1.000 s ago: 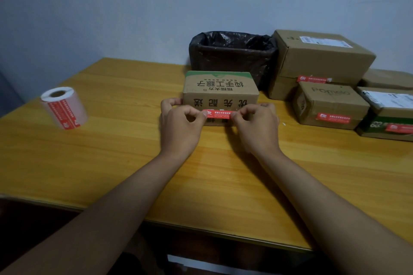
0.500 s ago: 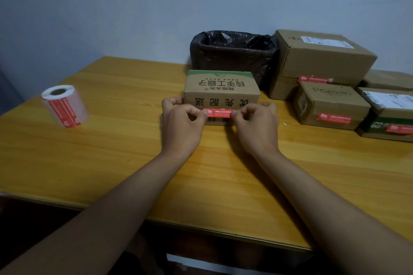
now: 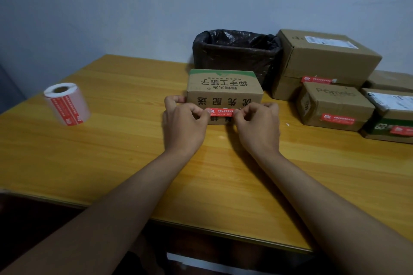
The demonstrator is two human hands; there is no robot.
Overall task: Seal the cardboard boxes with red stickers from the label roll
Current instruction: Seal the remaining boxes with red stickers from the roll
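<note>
Nearby: label roll [image 3: 67, 104] left | bin [image 3: 237, 58] behind box [image 3: 224, 96]

left hand [image 3: 184, 128] | right hand [image 3: 259, 128] | forearms bare | apparently no rings

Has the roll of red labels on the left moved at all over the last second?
No. The label roll stays at the same spot near the table's left edge, well left of the box; only the camera shifted slightly.

A small parcel-packing corner is suggested: a wooden desk [image 3: 111, 163] is set against a bare wall [image 3: 134, 6], sealed cardboard boxes [image 3: 330, 87] are stacked at right, beside a bag-lined bin [image 3: 237, 53].
</note>
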